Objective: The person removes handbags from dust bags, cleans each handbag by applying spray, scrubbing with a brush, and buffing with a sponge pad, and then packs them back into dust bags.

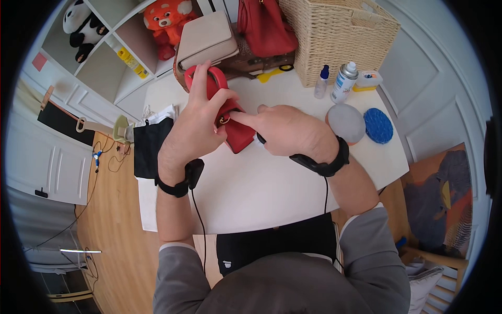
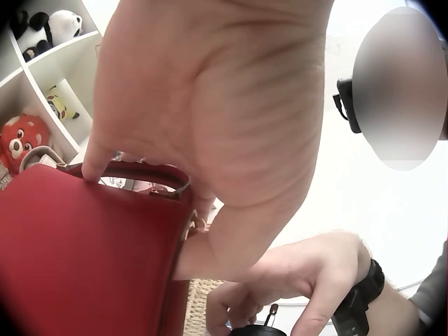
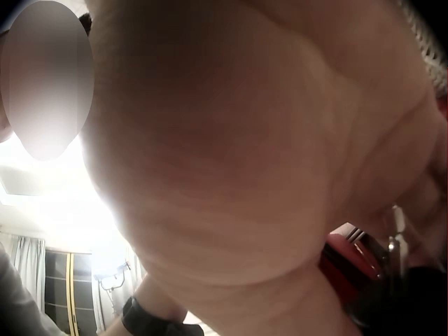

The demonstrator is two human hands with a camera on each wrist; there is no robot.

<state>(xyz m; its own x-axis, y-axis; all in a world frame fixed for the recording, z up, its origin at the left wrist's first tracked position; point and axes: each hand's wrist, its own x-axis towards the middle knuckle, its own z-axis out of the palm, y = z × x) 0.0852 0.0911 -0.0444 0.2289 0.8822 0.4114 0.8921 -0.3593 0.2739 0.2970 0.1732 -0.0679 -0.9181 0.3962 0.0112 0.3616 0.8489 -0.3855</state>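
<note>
A red handbag with a top handle sits on the white table. My left hand grips it from above, fingers spread over the top by the handle and thumb at the front near the gold-coloured clasp. The right hand is close against the bag's right side, its index finger reaching to the clasp. Its curled fingers hold a small black round-topped thing with a thin metal tip; I cannot tell its kind. The right wrist view shows that metal tip beside the red bag, mostly behind the palm.
Behind the bag are a beige bag, another red handbag and a wicker basket. A spray can, a small bottle, a round grey pad and a blue disc stand right. Black cloth lies left.
</note>
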